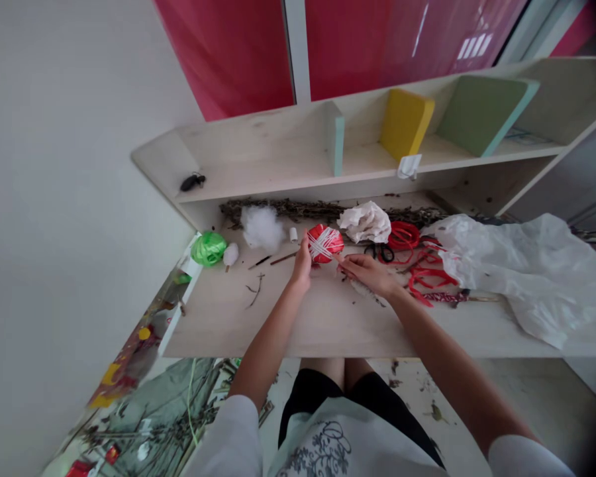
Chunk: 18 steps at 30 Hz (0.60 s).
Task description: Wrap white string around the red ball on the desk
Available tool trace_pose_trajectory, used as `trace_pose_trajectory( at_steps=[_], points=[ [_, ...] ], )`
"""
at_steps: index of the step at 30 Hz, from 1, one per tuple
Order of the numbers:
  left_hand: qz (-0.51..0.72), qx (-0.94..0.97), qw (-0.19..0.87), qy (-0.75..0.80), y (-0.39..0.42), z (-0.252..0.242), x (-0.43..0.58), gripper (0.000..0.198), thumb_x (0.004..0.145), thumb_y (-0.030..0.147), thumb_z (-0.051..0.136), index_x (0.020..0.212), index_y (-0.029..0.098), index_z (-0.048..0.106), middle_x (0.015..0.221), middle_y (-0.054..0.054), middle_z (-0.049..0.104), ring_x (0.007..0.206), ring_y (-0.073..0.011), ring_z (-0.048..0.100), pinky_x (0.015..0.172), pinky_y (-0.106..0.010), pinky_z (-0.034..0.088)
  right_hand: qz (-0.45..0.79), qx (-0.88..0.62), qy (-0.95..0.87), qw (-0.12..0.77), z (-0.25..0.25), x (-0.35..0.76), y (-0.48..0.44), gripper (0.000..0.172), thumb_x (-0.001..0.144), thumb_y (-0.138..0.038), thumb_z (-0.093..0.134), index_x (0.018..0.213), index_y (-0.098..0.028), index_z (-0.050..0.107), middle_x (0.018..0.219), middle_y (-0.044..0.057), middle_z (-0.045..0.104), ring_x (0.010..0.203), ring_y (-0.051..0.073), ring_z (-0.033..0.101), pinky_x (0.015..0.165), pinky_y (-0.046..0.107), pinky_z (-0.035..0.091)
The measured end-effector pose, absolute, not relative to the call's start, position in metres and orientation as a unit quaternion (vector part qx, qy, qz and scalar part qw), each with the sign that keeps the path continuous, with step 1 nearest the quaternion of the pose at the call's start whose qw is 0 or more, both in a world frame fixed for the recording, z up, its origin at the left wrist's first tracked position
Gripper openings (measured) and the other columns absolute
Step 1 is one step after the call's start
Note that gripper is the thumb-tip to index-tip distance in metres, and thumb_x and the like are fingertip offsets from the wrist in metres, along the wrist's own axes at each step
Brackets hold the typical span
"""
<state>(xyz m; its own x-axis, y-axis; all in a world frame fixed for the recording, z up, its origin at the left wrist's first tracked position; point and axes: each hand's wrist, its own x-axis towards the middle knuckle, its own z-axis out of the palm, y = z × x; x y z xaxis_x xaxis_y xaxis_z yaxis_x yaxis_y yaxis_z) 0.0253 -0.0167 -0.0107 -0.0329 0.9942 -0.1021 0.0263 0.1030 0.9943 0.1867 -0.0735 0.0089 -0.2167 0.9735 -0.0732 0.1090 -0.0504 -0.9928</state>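
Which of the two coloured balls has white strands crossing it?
The red ball, held in the left hand: white strands criss-cross its front. The green ball, at the desk's left end, shows none and is untouched by either hand.

1. Beneath your hands [302, 262] you have a pale, wood-toned table [218, 328].
2. Beyond them, a pale shelf [263, 175] runs crosswise, with a light blue divider [335, 140], a yellow divider [402, 126] and a green divider [484, 112] upright on it.
3. Farther beyond, above the shelf, you face deep-pink panels [238, 53] in a pale frame [297, 56]; bright reflections [474, 46] mark the glossier right side.
4. Left of your hands rises a plain grey-white wall [69, 165].
5. Below them, dry bits [434, 412] litter the pale floor [412, 437].
6. Your light is soft and rather dim.
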Motion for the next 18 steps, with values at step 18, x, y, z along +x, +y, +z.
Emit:
trace_pose_trajectory(
  at_steps=[18],
  points=[
    [0.442, 0.258, 0.744, 0.429, -0.024, 0.015, 0.025, 0.064, 0.089, 0.07, 0.033, 0.106, 0.016, 0.065, 0.06, -0.003, 0.063, 0.041, -0.0103, 0.052, 0.035, -0.018, 0.024, 0.527, -0.482, -0.543, 0.443, 0.011, 0.189, -0.071, 0.055, 0.066, -0.071, 0.067, 0.075, -0.016, 0.06, 0.054, -0.006, 0.04, 0.049, 0.006, 0.031, 0.045, 0.023, 0.02]
  ],
)
